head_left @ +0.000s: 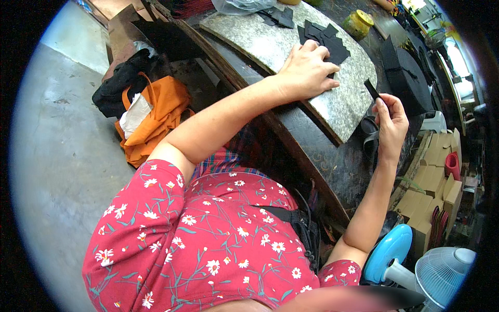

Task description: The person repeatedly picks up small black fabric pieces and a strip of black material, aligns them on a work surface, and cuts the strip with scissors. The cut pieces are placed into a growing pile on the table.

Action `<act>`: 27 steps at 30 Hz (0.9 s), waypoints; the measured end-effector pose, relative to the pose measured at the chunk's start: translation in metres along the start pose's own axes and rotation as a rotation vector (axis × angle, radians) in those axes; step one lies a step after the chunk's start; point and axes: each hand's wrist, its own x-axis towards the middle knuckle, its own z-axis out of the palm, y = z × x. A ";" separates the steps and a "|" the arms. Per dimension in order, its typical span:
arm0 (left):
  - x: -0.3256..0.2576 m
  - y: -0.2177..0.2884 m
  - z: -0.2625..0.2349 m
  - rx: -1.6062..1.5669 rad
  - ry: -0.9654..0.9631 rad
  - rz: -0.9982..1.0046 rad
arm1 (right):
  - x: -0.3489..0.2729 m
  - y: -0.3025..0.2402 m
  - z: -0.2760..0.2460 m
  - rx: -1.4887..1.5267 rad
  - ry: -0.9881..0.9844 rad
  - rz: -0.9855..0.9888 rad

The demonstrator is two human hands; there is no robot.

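Head view: I see the left hand point(307, 70) lying flat, fingers spread, on a speckled stone slab point(343, 104) that rests on the dark worktop point(338, 166). Its fingertips press down on the near side of a pile of black cut pieces point(327, 39) lying near the slab's far edge. The right hand point(391, 122) is raised just off the slab's right-hand edge, above the worktop, and it pinches a small black strip point(371, 89) between thumb and fingertips; the strip stands tilted, its upper end pointing back toward the slab. Beyond the pile, at the far side of the worktop, sits a yellow-green jar point(357, 23), and a second, smaller scatter of black pieces point(278, 16) lies at the slab's far left corner beside a clear plastic bag point(244, 5). To the right of the slab a stack of black sheets point(408, 78) rests on the worktop. On the floor point(57, 156) to the left, an orange bag point(156, 117) lies against dark cloth. At the lower right stands a blue and white fan point(421, 265), with cardboard boxes point(434, 182) beside it.
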 end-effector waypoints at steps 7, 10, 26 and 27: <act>0.017 -0.007 -0.011 -0.115 0.202 0.078 | 0.003 0.007 -0.003 -0.013 0.044 -0.013; 0.015 -0.003 -0.019 0.026 -0.030 0.075 | 0.005 0.010 -0.005 -0.009 0.036 -0.010; -0.002 0.013 -0.030 -0.417 -0.115 0.315 | 0.005 0.006 -0.007 0.040 -0.027 0.104; -0.006 0.013 -0.030 -0.401 -0.112 0.355 | 0.005 0.005 -0.008 0.051 -0.037 0.141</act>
